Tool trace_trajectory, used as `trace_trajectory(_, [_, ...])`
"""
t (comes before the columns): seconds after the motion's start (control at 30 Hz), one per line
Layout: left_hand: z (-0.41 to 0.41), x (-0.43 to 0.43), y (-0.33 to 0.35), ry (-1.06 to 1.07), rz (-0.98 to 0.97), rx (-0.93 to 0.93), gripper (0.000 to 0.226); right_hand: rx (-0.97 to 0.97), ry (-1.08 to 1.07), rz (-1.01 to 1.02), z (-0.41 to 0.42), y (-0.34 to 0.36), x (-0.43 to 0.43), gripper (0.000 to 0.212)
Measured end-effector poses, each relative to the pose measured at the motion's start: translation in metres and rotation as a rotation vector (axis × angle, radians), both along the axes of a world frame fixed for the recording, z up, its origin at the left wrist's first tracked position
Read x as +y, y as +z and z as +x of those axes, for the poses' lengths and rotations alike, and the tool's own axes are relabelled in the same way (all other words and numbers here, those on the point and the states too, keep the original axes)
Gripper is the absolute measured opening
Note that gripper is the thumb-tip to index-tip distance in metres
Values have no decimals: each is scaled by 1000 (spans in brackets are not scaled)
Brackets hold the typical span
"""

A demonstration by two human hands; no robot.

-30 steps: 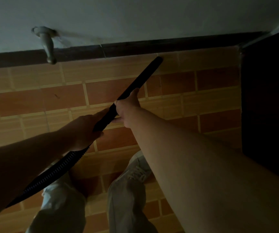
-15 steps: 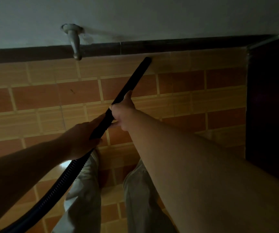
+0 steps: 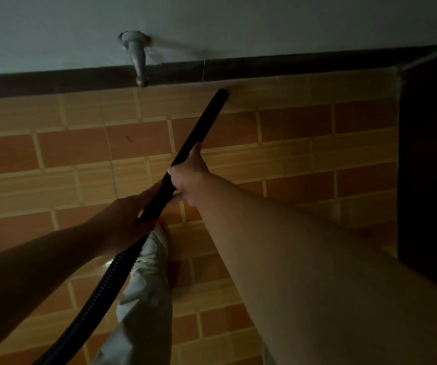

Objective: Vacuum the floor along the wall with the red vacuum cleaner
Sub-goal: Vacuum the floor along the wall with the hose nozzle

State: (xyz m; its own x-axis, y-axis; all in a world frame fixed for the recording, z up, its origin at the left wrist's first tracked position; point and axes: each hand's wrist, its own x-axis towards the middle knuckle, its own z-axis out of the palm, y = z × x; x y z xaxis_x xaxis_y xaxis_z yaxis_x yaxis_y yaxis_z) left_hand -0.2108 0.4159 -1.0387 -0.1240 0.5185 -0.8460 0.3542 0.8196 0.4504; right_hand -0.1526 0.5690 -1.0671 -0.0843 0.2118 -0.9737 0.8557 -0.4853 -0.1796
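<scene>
**Head camera: wand works the floor's far edge, both hands on the tube**

A person's right hand (image 3: 188, 177) wraps round the black wand (image 3: 199, 133) at mid-length, thumb laid along it, while the left hand (image 3: 130, 219) closes round the wand's lower end, where the ribbed hose (image 3: 101, 285) joins. The nozzle tip (image 3: 222, 93) rests at the far edge of the tiled floor (image 3: 291, 127), just beside the dark skirting (image 3: 291, 65). The red vacuum cleaner itself is out of view; only its wand and hose show.

The step in hand appears to be the sweep along the wall (image 3: 238, 22). The next move likely calls for sliding the tip sideways along the skirting, keeping it low and letting the hose trail clear of the white shoe (image 3: 154, 248).

Compared with a second ago, the tip sits much nearer the grey wall fitting (image 3: 137, 56), which suggests the sweep runs leftward, away from the dark panel (image 3: 430, 154) at the floor's right edge. Both hands hold as before.
</scene>
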Motion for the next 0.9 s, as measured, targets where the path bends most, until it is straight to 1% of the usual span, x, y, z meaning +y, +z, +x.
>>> trace_trajectory(0.2, [25, 21, -5, 14, 45, -18, 91, 4, -38, -4, 25, -1, 26, 99])
trace_trajectory(0.37, [42, 46, -16, -42, 35, -12, 91, -12, -75, 43, 50, -11, 48, 99])
trace_trajectory(0.67, [62, 96, -39, -185, 53, 40, 91, -11, -203, 46, 91, -27, 91, 102])
trace_trajectory(0.73, [66, 106, -45, -210, 88, 57, 87, -5, -232, 61, 97, -31, 96, 97])
trace_trajectory(0.8, [69, 114, -54, -235, 114, 74, 86, 6, -288, 13, 102, -31, 103, 86])
trace_trajectory(0.83, [70, 117, -59, -242, 122, 78, 86, 1, -317, -5, 105, -28, 107, 85])
trace_trajectory(0.9, [74, 124, -68, -261, 132, 90, 87, 15, -310, 69, 112, -31, 112, 88])
